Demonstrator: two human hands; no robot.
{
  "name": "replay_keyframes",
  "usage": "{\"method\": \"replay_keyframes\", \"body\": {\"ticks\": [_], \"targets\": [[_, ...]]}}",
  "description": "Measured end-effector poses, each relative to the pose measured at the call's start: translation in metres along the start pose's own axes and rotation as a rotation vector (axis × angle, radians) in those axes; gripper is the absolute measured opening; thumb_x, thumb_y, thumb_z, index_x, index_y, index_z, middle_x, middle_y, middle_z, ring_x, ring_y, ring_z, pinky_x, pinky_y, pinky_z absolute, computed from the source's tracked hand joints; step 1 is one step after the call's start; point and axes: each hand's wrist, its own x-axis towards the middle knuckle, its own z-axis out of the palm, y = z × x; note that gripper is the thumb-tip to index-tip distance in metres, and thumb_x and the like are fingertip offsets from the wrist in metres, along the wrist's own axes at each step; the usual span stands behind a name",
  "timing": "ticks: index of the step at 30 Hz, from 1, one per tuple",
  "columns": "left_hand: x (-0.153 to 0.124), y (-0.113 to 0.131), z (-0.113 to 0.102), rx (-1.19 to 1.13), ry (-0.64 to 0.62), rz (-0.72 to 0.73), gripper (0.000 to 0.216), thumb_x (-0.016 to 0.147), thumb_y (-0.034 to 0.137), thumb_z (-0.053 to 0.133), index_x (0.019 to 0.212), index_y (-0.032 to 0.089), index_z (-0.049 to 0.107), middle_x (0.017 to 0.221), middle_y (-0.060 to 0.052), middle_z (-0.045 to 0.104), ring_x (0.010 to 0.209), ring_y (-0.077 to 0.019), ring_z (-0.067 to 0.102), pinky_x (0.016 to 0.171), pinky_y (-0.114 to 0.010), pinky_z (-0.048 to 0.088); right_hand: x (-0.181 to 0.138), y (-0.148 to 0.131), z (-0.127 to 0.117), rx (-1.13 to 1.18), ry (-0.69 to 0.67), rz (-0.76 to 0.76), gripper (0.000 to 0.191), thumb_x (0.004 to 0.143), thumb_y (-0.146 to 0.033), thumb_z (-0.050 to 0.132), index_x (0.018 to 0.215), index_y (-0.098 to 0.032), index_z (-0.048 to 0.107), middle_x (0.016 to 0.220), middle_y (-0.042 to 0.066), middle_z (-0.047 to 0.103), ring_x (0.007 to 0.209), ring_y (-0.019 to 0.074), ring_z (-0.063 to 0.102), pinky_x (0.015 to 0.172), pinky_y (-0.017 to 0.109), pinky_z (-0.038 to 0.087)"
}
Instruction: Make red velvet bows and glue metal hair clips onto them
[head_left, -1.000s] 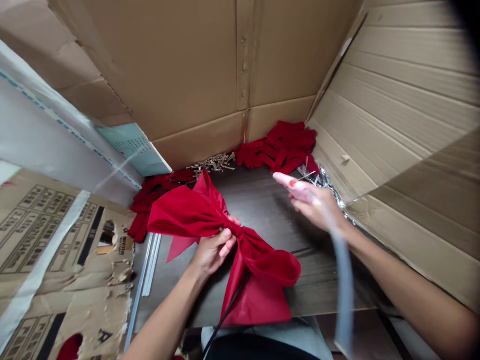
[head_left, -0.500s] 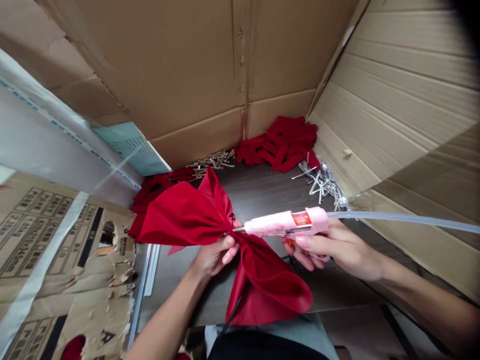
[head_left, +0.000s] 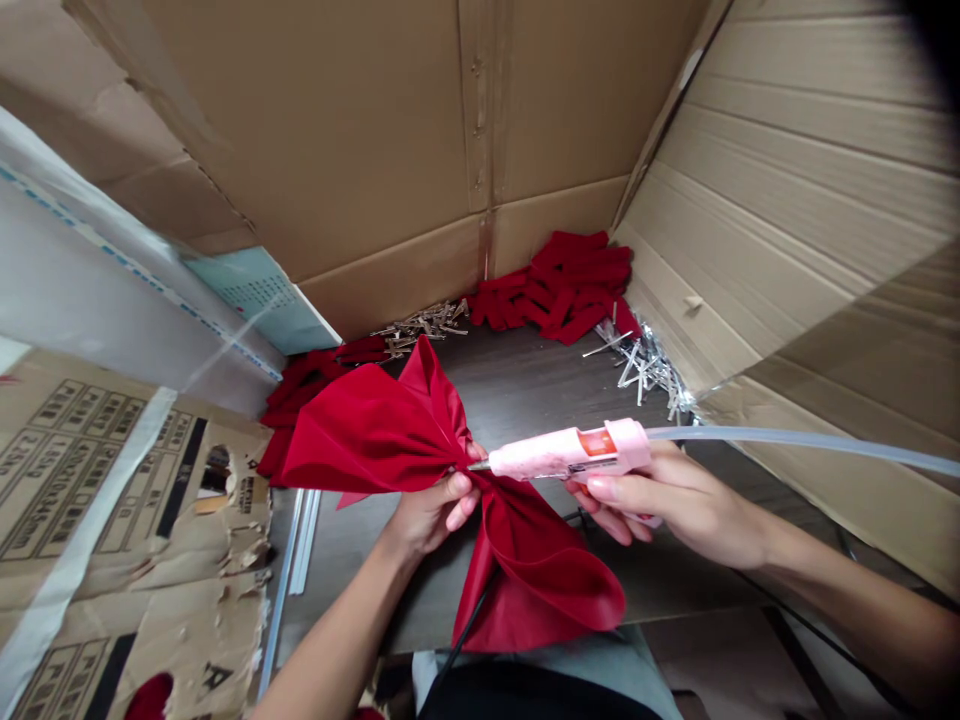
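Observation:
My left hand [head_left: 426, 512] pinches the gathered middle of a large red fabric bow [head_left: 375, 432], held just above a dark wooden table [head_left: 525, 385]. One loop fans up to the left; the other hangs down to the lower right. My right hand [head_left: 667, 498] grips a pink hot glue gun [head_left: 566, 458]. Its metal tip touches the pinched centre of the bow beside my left thumb. A long clear glue stick [head_left: 795, 443] sticks out of the gun's back toward the right.
Cardboard walls [head_left: 360, 140] close in the table at the back and right. A pile of red fabric pieces [head_left: 562, 285] lies in the far corner, more red pieces [head_left: 311, 375] at the left. Metal clips [head_left: 424, 325] and silver strips [head_left: 645, 368] lie scattered. A printed torn carton [head_left: 112, 520] stands left.
My right hand swung the glue gun from up near the silver strips down to the bow's centre. The tip now rests at the pinch. My left hand stayed gripping the bow.

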Motion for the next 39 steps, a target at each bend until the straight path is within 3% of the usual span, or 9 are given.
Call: {"method": "replay_keyframes", "body": {"ticks": [10,15,19,21,24,26,27,32,39], "targets": [[0.000,0.003,0.003,-0.033,0.035,0.007,0.044,0.057,0.046,0.085,0.077,0.015,0.062,0.039,0.008,0.031,0.034,-0.0034,0.025,0.033,-0.020,0.007,-0.001,-0.002,0.001,0.022,-0.004,-0.009,0.040,0.089,-0.048,0.051,0.065,-0.016,0.055,0.051,-0.001,0.052,0.045,0.0085,0.044,0.039,0.021,0.031],[0.000,0.001,-0.001,-0.058,0.040,0.011,0.049,0.058,0.043,0.084,0.092,0.015,0.064,0.066,0.001,0.057,0.036,0.0001,0.029,0.032,-0.020,0.008,-0.002,0.001,-0.002,0.001,-0.016,0.011,0.039,0.090,-0.048,0.050,0.070,-0.015,0.058,0.051,0.000,0.054,0.045,0.0088,0.046,0.039,0.021,0.033],[0.001,0.000,-0.003,-0.074,0.048,0.012,0.049,0.060,0.040,0.083,0.097,0.015,0.062,0.080,-0.002,0.062,0.037,0.0013,0.030,0.032,-0.020,0.009,-0.005,0.000,-0.001,-0.115,-0.027,-0.068,0.038,0.095,-0.043,0.044,0.078,-0.013,0.062,0.051,0.000,0.055,0.042,0.0091,0.045,0.039,0.022,0.034],[0.001,0.001,-0.003,-0.084,0.073,0.028,0.045,0.061,0.037,0.083,0.094,0.015,0.062,0.081,-0.002,0.063,0.037,0.0014,0.028,0.033,-0.020,0.010,-0.006,-0.001,0.001,-0.301,0.058,-0.199,0.032,0.096,-0.034,0.043,0.078,-0.015,0.061,0.054,0.000,0.057,0.044,0.0100,0.047,0.042,0.023,0.038],[0.003,0.002,-0.001,-0.102,0.126,0.070,0.034,0.063,0.032,0.080,0.086,0.016,0.061,0.082,-0.001,0.064,0.038,0.0018,0.027,0.035,-0.019,0.014,-0.008,0.000,0.002,-0.731,0.413,-0.618,0.008,0.088,-0.018,0.054,0.090,-0.015,0.061,0.074,0.006,0.065,0.063,0.0166,0.060,0.054,0.028,0.048],[0.004,0.003,0.000,-0.098,0.161,0.096,0.030,0.064,0.030,0.078,0.084,0.015,0.061,0.084,-0.001,0.065,0.039,0.0020,0.028,0.037,-0.018,0.017,-0.008,0.005,-0.003,-0.984,0.687,-0.842,0.022,0.081,-0.012,0.060,0.103,-0.014,0.059,0.088,0.010,0.065,0.078,0.0222,0.064,0.064,0.032,0.051],[0.005,0.003,0.001,-0.090,0.180,0.109,0.030,0.064,0.029,0.078,0.084,0.015,0.061,0.084,-0.001,0.065,0.040,0.0021,0.027,0.037,-0.018,0.017,-0.006,0.008,-0.008,-1.066,0.777,-0.866,0.028,0.081,-0.012,0.061,0.108,-0.014,0.058,0.090,0.011,0.065,0.080,0.0236,0.064,0.068,0.033,0.052],[0.008,0.001,0.002,-0.054,0.275,0.122,0.029,0.063,0.028,0.076,0.081,0.013,0.059,0.065,0.004,0.055,0.042,0.0001,0.027,0.039,-0.016,0.015,0.008,0.037,-0.036,-1.184,0.801,-0.581,0.018,0.090,-0.027,0.052,0.104,-0.016,0.057,0.087,0.011,0.064,0.073,0.0246,0.062,0.064,0.035,0.049],[0.009,-0.002,0.000,-0.069,0.318,0.126,0.024,0.062,0.023,0.073,0.078,0.013,0.059,0.077,0.000,0.062,0.041,-0.0002,0.030,0.035,-0.017,0.012,0.032,0.078,-0.041,-1.309,0.709,-0.211,0.022,0.094,-0.034,0.043,0.096,-0.016,0.056,0.088,0.011,0.061,0.068,0.0241,0.061,0.053,0.032,0.039]]}}
